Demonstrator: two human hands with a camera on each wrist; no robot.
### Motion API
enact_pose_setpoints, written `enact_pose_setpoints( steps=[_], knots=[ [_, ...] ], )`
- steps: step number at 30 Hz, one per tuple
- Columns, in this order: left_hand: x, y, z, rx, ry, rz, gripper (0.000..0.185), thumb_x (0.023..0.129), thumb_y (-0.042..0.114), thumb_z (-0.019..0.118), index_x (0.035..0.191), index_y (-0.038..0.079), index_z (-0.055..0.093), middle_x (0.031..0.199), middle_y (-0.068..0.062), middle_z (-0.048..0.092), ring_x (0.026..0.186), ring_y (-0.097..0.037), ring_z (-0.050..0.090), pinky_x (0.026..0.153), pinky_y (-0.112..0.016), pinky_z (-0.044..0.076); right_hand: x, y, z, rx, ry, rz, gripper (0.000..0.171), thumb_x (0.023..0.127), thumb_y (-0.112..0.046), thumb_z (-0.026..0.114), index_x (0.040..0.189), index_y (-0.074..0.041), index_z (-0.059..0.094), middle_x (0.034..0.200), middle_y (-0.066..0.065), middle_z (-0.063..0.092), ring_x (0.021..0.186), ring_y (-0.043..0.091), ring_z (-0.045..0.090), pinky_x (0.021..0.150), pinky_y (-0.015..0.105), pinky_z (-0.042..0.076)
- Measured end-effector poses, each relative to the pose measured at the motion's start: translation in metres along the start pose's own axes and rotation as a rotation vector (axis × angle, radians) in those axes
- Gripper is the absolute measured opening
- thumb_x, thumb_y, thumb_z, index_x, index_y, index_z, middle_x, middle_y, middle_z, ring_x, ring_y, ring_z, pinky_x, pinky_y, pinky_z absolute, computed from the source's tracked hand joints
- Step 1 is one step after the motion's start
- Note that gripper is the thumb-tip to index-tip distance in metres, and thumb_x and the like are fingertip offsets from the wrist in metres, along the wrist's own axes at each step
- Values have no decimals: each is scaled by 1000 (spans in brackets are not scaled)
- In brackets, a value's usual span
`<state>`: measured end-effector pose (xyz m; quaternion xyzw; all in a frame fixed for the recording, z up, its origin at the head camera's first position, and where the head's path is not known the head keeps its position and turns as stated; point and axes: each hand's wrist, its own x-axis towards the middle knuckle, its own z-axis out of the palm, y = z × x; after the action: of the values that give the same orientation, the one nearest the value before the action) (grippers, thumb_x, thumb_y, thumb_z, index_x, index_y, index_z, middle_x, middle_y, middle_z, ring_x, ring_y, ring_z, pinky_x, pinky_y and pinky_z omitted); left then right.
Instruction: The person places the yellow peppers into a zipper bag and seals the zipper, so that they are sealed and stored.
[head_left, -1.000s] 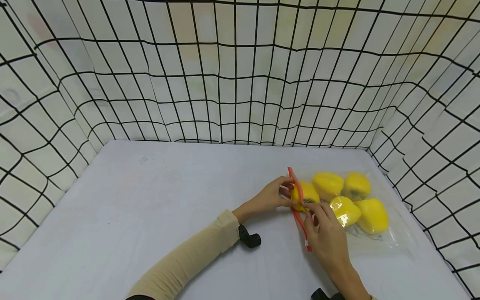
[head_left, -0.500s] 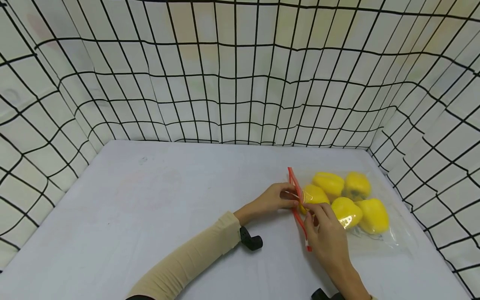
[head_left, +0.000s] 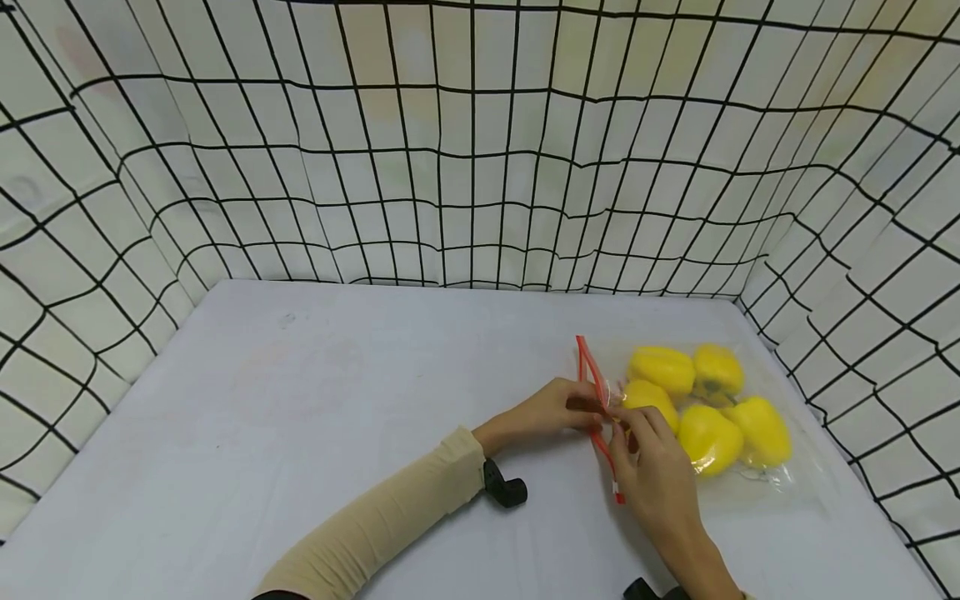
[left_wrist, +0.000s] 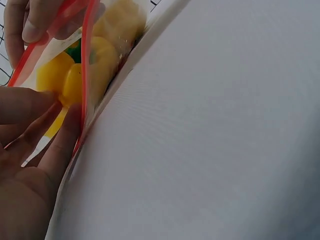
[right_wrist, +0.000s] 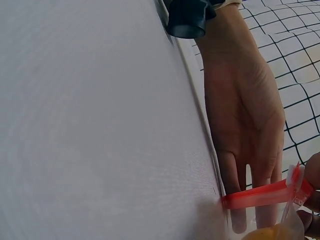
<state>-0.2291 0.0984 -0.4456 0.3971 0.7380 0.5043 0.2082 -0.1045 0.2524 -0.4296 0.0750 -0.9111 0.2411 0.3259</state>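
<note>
A clear zip bag (head_left: 591, 360) with a red closure strip lies at the right, holding several yellow bell peppers (head_left: 708, 440). My left hand (head_left: 551, 412) reaches through the bag's mouth. In the left wrist view its extended fingers touch the nearest yellow pepper (left_wrist: 51, 72), whose green stem shows. My right hand (head_left: 660, 471) pinches the red strip near its middle, lifting that side so the mouth gapes. The right wrist view shows the left fingers (right_wrist: 239, 216) passing straight under the red strip (right_wrist: 257, 195); the right hand (right_wrist: 314, 185) is mostly cut off there.
The white tabletop (head_left: 337, 375) stretches to the left of the bag. Black grid netting (head_left: 480, 175) over white sheeting walls the back and both sides. A black wrist camera (head_left: 506, 487) juts from the left sleeve cuff.
The nearest pepper has slid right, deeper into the bag, and nudged the others rightward. My left hand has followed it slightly right and nearer. My right hand keeps its pinch on the strip.
</note>
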Motion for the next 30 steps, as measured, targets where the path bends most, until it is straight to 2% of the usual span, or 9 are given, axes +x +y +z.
enact_pose_setpoints(
  steps=[7, 16, 19, 23, 26, 30],
  knots=[
    [0, 4, 2, 63, -43, 18, 23, 97, 14, 59, 117, 13, 71, 113, 3, 68, 101, -1, 56, 92, -15, 46, 2, -2, -1, -8, 8, 0, 30, 82, -2, 73, 110, -13, 71, 94, -4, 61, 69, 9, 52, 54, 6, 37],
    [-2, 5, 5, 33, -68, 61, 25, 98, 8, 53, 116, 11, 70, 108, 0, 67, 95, -2, 53, 86, -15, 44, 3, -2, -1, 5, 20, -21, 30, 82, 0, 73, 110, -12, 71, 102, -3, 65, 71, 8, 52, 55, 7, 36],
    [-3, 4, 7, 24, -79, 57, 27, 98, 5, 50, 118, 10, 68, 107, -2, 66, 94, -2, 52, 85, -14, 43, 2, -2, -1, 9, 15, -19, 30, 82, 1, 72, 109, -11, 71, 102, -2, 65, 71, 9, 52, 55, 6, 35],
    [-6, 5, 12, 32, -95, 38, 28, 99, 7, 50, 122, 11, 64, 113, -1, 67, 98, -1, 53, 90, -14, 44, 0, -3, -1, 1, 8, -14, 30, 81, 1, 73, 108, -12, 71, 98, -1, 63, 70, 10, 52, 55, 7, 36],
    [-10, 7, 16, 59, -70, 19, 26, 99, 9, 51, 122, 12, 62, 118, 1, 67, 103, -1, 56, 95, -15, 45, -1, -2, -1, -6, 6, -4, 29, 81, 1, 74, 106, -13, 70, 94, -2, 61, 70, 10, 52, 56, 8, 37],
    [-17, 11, 22, 67, 22, -17, 27, 98, 11, 53, 123, 12, 63, 122, 1, 67, 107, -2, 59, 97, -17, 46, -1, -2, 0, 0, -3, 5, 26, 82, -1, 73, 104, -14, 70, 93, -5, 60, 71, 10, 52, 56, 9, 37]
  ],
)
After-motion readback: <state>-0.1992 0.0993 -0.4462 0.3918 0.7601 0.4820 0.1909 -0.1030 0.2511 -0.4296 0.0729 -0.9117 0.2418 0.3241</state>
